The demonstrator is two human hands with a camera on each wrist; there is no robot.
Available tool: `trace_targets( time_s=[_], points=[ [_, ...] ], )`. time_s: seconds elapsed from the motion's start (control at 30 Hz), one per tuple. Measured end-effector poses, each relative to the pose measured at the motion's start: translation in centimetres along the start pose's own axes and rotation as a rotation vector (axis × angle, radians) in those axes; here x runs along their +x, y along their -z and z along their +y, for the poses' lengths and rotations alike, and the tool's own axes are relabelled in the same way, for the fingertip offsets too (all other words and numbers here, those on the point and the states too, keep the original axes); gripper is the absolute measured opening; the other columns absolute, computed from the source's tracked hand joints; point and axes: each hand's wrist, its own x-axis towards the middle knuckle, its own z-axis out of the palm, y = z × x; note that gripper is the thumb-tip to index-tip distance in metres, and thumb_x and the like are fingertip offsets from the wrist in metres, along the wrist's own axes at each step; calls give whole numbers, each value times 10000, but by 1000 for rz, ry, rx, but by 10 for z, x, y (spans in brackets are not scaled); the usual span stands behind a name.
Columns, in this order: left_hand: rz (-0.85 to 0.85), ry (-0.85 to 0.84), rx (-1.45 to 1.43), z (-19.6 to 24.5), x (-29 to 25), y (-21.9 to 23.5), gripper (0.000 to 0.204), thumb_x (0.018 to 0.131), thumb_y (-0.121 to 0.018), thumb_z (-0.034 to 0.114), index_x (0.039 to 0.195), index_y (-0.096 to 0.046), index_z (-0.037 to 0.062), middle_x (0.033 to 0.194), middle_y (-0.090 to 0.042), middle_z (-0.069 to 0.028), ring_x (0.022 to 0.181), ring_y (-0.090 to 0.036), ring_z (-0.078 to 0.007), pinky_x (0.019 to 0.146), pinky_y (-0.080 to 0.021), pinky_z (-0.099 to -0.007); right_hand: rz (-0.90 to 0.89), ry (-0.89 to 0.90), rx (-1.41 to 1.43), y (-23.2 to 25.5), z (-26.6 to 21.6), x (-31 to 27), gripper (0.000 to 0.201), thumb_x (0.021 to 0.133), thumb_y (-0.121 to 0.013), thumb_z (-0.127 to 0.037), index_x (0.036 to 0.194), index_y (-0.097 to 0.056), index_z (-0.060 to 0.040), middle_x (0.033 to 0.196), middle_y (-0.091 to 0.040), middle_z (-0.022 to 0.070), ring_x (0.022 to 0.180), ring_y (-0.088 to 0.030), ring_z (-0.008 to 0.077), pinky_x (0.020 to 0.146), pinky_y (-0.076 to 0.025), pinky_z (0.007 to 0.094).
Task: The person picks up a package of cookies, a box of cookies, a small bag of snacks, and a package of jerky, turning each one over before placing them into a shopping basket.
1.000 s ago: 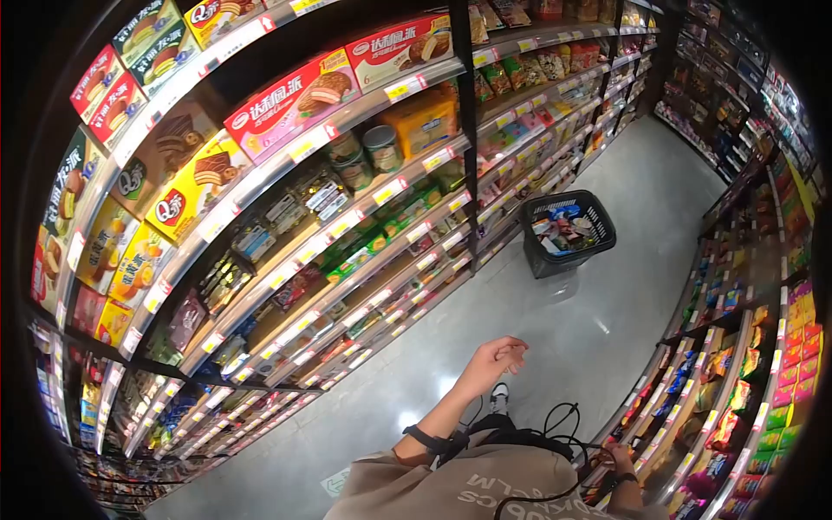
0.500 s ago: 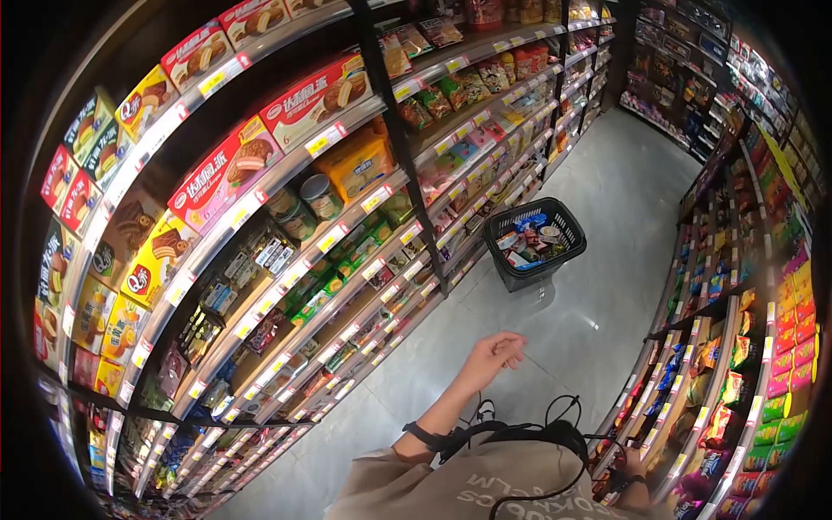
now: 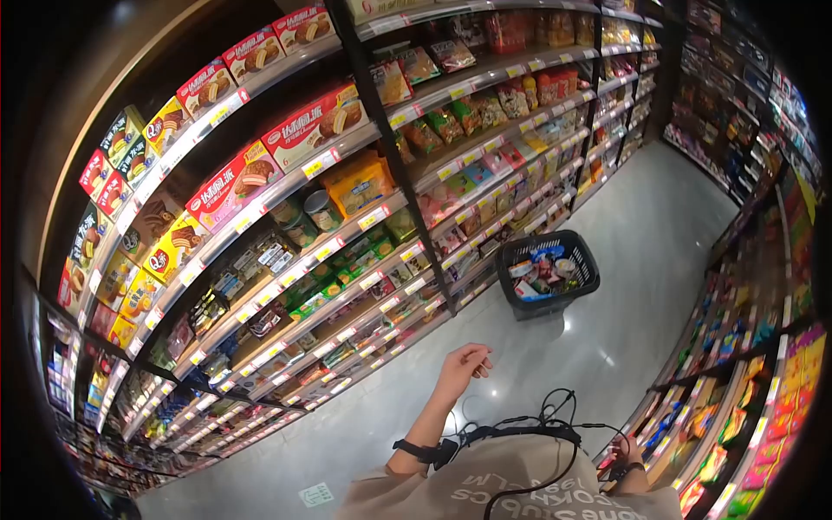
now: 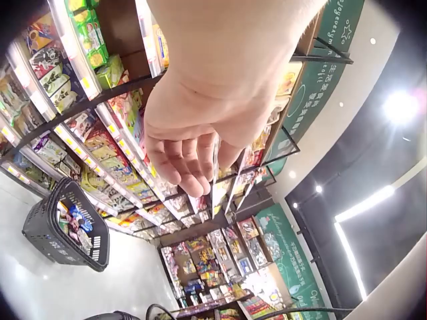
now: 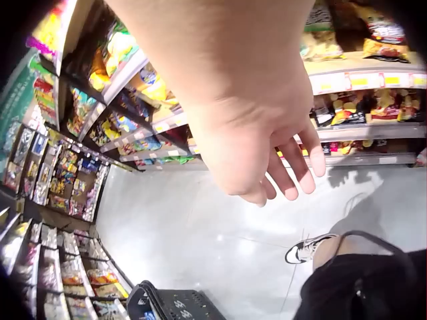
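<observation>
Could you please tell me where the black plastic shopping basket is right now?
In the head view, the black plastic shopping basket stands on the grey shiny floor, right beside the left-hand shelves, ahead of the left hand.

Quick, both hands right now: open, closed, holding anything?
Left hand: open, relaxed, holding nothing.
Right hand: open, loosely curled, holding nothing.

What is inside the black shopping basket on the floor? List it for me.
The black shopping basket holds jumbled packaged goods, among them a blue packet and a round, pale-topped item. Whatever lies beneath them is covered.
</observation>
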Motion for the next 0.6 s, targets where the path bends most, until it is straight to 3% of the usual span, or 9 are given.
trace_targets(
  time_s=[0.17, 0.23, 0.37, 0.43, 0.47, 0.5, 0.53, 0.57, 0.6],
  points=[
    [34, -111, 6, 21, 49, -66, 272, 1027, -606, 265, 1120, -688, 23, 871, -702, -45, 747, -652, -110, 668, -488, -242, 59, 236, 177, 77, -106, 59, 225, 876, -489, -67, 1069, -606, -64, 779, -614, 57, 572, -602, 191, 448, -468, 317],
    [62, -167, 22, 39, 62, -86, 268, 1024, -612, 264, 1123, -689, 27, 874, -705, -47, 756, -658, -111, 667, -490, -241, 147, 213, 171, 95, -137, 59, 215, 874, -488, -76, 1060, -596, -92, 763, -604, 57, 568, -601, 186, 433, -462, 320],
    [181, -213, 122, 49, 60, -87, 257, 1015, -627, 263, 1140, -688, 47, 888, -712, -46, 771, -661, -108, 671, -482, -240, 66, 119, 238, 129, -145, 95, 135, 919, -489, -132, 1024, -569, -102, 750, -602, 65, 556, -605, 215, 438, -484, 353],
    [268, -206, 212, 44, 54, -72, 266, 1015, -629, 279, 1167, -683, 68, 890, -710, -34, 763, -651, -98, 678, -473, -237, 116, -44, 130, 136, -126, 130, 126, 950, -513, -179, 893, -587, -95, 754, -611, 82, 541, -595, 228, 434, -490, 370],
    [298, -212, 242, 46, 53, -63, 257, 996, -660, 245, 1156, -682, 46, 889, -710, -37, 749, -653, -105, 673, -494, -243, 126, -89, 239, 137, -105, 149, 207, 952, -531, -210, 913, -648, -44, 790, -659, 114, 597, -635, 268, 528, -540, 423],
    [334, -237, 244, 43, 54, -50, 248, 985, -672, 226, 1147, -683, 38, 885, -709, -37, 746, -652, -107, 671, -501, -247, 20, -80, 61, 132, -100, 172, 221, 952, -534, -215, 963, -673, -44, 872, -679, 125, 707, -654, 272, 617, -544, 430],
    [372, -274, 245, 41, 60, -36, 240, 975, -684, 206, 1138, -684, 30, 881, -709, -37, 744, -652, -108, 670, -509, -251, -260, 239, -754, 139, -93, 200, 246, 953, -537, -221, 1013, -697, -44, 954, -700, 137, 817, -673, 276, 706, -549, 436],
    [405, -308, 240, 41, 63, -27, 233, 965, -697, 187, 1129, -685, 23, 877, -708, -37, 741, -651, -109, 668, -517, -255, -393, 580, -1371, 139, -90, 222, 280, 954, -539, -226, 1062, -722, -44, 1037, -720, 149, 927, -693, 280, 795, -553, 443],
    [465, -221, 245, 55, 61, -21, 213, 942, -713, 137, 1107, -688, 4, 870, -707, -43, 743, -651, -112, 669, -532, -260, -472, 661, -1569, 127, -97, 232, 319, 955, -542, -231, 1112, -746, -43, 1119, -741, 160, 1037, -712, 284, 884, -557, 450]
  ],
)
